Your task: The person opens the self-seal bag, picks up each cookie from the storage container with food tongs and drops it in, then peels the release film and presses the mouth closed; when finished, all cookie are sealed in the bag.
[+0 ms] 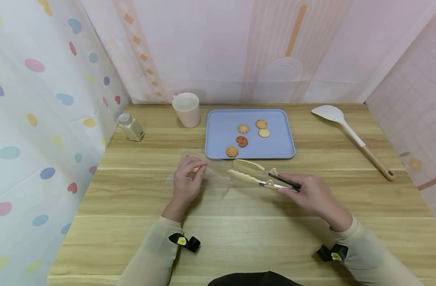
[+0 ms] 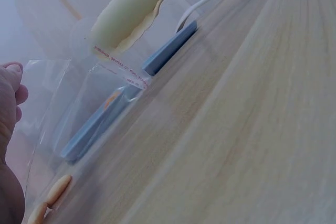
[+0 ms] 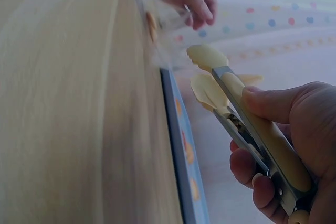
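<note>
My left hand pinches the upper edge of a clear plastic bag between thumb and fingers. Low inside the bag, cookies show close to the tabletop. A printed red line runs along the bag's flap. In my right hand is a pair of tongs, gripped by the handles. Its cream tips point left toward the bag, stand slightly apart and have nothing between them. Behind both hands lies a blue tray with several cookies, among them a swirled cookie and a pretzel-shaped one.
A pale pink mug stands left of the tray, with a glass shaker jar farther left. On the right lies a white spatula with a wooden handle. Patterned curtains border the wooden table at the back and sides.
</note>
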The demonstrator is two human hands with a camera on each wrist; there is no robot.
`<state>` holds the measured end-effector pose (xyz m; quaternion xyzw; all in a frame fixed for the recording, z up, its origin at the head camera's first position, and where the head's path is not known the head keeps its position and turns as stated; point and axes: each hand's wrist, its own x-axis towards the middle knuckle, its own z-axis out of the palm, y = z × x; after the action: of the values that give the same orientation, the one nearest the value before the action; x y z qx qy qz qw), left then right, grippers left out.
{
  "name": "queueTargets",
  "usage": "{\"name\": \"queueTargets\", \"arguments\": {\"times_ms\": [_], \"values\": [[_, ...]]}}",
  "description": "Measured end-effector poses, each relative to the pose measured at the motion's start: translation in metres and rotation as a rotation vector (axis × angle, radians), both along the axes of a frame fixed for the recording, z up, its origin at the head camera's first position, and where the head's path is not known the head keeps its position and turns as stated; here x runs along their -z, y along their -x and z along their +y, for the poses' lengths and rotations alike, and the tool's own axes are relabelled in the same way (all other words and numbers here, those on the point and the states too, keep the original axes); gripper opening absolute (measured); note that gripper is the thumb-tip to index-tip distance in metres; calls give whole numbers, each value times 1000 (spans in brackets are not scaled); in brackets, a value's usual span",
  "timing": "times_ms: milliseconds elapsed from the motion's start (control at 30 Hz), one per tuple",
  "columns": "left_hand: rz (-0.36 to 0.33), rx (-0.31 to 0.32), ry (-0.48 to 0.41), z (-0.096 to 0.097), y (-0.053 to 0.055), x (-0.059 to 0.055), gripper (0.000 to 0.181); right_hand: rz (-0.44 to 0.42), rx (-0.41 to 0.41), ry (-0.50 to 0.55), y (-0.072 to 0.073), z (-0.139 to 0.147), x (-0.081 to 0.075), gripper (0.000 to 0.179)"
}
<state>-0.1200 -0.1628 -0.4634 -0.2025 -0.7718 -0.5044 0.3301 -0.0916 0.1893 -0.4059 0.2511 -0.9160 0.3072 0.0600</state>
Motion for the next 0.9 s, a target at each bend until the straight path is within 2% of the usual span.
{"name": "queueTargets", "arguments": {"times_ms": [200, 500, 767, 900], "values": [[-12, 17, -20, -2, -1, -3, 9, 31, 57, -16, 7, 15, -8, 39], [-15, 21, -24, -3, -2, -3, 10, 37, 106, -71, 32, 15, -11, 42], [-16, 29, -24, -2, -2, -2, 9, -57, 70, -109, 52, -7, -8, 43], [-25, 31, -24, -2, -2, -1, 10, -77, 67, -141, 61, -15, -7, 43]]}}
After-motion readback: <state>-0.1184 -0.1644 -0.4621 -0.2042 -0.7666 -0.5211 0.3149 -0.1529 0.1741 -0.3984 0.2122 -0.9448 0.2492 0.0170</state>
